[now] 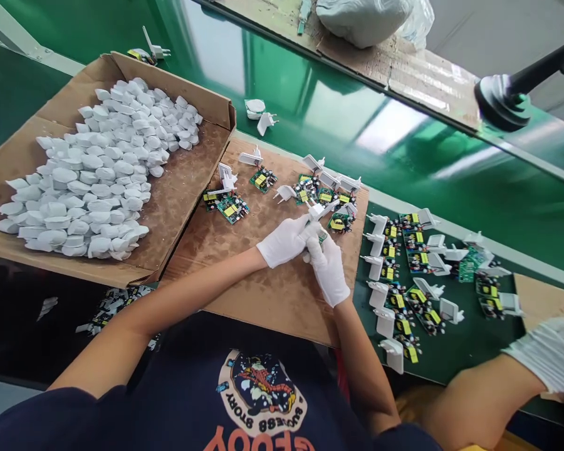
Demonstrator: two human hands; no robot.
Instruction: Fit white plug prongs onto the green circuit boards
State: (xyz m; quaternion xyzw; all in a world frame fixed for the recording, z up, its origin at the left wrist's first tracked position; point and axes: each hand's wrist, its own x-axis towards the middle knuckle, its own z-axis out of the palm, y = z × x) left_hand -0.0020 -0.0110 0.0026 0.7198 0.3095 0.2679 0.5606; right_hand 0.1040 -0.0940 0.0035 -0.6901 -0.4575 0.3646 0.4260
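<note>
Over the cardboard sheet, my gloved left hand [284, 242] is closed on a white plug casing [316, 210] whose pins point up and away. My right hand [329, 269], also gloved, touches the left and is closed around a small green circuit board [322, 237]; fingers cover most of it. Just beyond the hands lie several plug casings with boards, among them a circuit board [341, 222] with a yellow transformer. A loose-looking white plug casing [286, 193] rests left of them. Farther left sits another circuit board [232, 208].
A cardboard box [188, 169] at left holds a heap of white shells [89, 169]. Rows of boards with plug casings [397, 300] lie on the green table at right. A co-worker's gloved hand [552, 354] reaches in there. A black stand [502, 103] stands on the back ledge.
</note>
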